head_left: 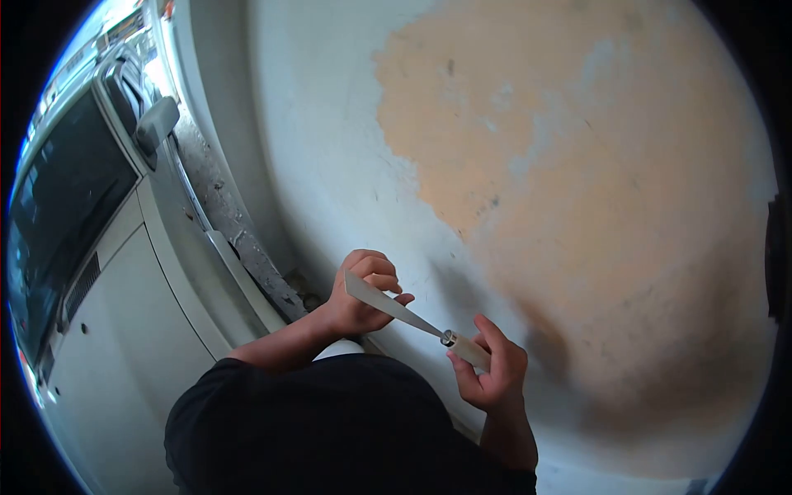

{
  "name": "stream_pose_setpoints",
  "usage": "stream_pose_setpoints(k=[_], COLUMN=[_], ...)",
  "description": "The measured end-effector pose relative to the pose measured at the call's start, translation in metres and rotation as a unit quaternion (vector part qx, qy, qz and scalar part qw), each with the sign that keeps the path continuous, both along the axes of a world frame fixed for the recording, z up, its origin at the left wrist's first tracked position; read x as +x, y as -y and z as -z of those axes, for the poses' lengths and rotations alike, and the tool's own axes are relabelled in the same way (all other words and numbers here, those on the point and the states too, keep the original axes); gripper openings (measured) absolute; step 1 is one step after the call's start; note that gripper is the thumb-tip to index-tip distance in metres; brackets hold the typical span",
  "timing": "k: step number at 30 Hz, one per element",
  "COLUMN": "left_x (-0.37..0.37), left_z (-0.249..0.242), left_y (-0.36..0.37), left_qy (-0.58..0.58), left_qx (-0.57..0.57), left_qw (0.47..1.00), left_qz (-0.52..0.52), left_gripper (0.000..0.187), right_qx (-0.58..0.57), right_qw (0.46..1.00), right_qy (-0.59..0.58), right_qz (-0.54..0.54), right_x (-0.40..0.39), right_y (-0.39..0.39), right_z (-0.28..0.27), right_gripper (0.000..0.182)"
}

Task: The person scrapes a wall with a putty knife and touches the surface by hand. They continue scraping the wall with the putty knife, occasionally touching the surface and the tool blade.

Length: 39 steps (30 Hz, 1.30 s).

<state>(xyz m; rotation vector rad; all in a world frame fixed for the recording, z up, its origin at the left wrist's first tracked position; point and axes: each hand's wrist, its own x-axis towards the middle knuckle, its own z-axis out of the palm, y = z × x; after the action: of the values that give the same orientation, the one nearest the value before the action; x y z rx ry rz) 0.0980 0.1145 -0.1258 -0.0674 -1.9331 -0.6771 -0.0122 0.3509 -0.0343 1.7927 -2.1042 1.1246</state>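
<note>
My right hand (495,369) is closed around the pale handle of a putty knife (394,308), its thumb and fingers along the grip. The long, flared metal blade points up and left, toward my other hand. Behind the broad end of the blade is my left hand (363,295), its fingers curled in toward the thumb. The blade overlaps its palm in this view, and I cannot tell whether those fingers hold anything. Both hands are in front of my dark shirt, close to a wall (330,107) with a large tan patch (462,124) where the white coat is absent.
A light-coloured vehicle (136,330) stands close on the left, with its dark windshield (66,206) and side mirror (157,124) showing. Between it and the wall runs a narrow, rough grey strip (219,194). Shadows fall on the wall at the lower right.
</note>
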Motion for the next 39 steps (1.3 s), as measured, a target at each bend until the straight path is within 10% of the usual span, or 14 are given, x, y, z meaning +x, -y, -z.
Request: stream_pose_setpoints(k=[13,20,39], left_x=[-0.07,-0.109,-0.116], left_z=[-0.08,-0.169,-0.134], left_y=[0.053,0.044,0.053], left_qy=[-0.332,-0.429,-0.428], left_qx=[-0.147,-0.027,0.012], left_qw=[0.923,0.892,0.904], left_qz=[-0.128,-0.142,-0.001], left_gripper=[0.049,0.034,0.019], right_qx=[0.127,0.222,0.116], right_qw=[0.986,0.92,0.837], right_qy=[-0.092,-0.307,-0.433], right_qz=[0.049,-0.096,-0.315], right_x=[-0.015,-0.008,-0.03], right_y=[0.071,0.118,0.142], right_z=[-0.184,-0.243,-0.21], right_gripper=[0.036,0.04,0.029])
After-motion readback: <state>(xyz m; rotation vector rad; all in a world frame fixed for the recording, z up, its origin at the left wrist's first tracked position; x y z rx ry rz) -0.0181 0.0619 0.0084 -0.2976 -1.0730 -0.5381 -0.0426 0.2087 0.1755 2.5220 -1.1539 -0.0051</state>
